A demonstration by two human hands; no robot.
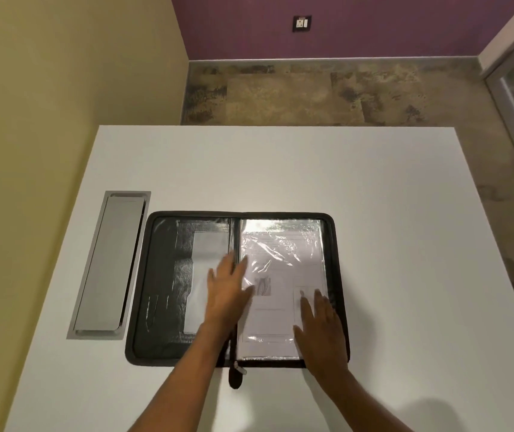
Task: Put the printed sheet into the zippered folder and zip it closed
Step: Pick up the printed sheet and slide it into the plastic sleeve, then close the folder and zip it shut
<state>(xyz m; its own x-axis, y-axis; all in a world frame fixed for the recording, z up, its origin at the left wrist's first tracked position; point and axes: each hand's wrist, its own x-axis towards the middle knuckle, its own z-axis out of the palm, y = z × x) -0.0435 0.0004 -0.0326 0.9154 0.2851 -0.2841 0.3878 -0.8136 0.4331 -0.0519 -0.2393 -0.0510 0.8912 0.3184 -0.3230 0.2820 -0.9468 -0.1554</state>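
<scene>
A black zippered folder [159, 294] lies spread open flat on the white table [280, 169]. Its right half holds a clear plastic sleeve with the printed sheet [280, 269] inside it, text and a small picture showing through. My left hand [229, 291] rests flat across the folder's spine, fingers spread, holding nothing. My right hand [319, 325] lies flat on the lower right part of the sleeve, fingers apart. The zipper pull tab [237, 374] sticks out at the near edge below the spine. The left half shows black pockets and a pale card.
A long grey metal cable flap [109, 266] is set into the table left of the folder. The table's far edge borders a stone floor [311, 95]. A yellow wall stands left, a purple wall with a socket [301, 23] behind.
</scene>
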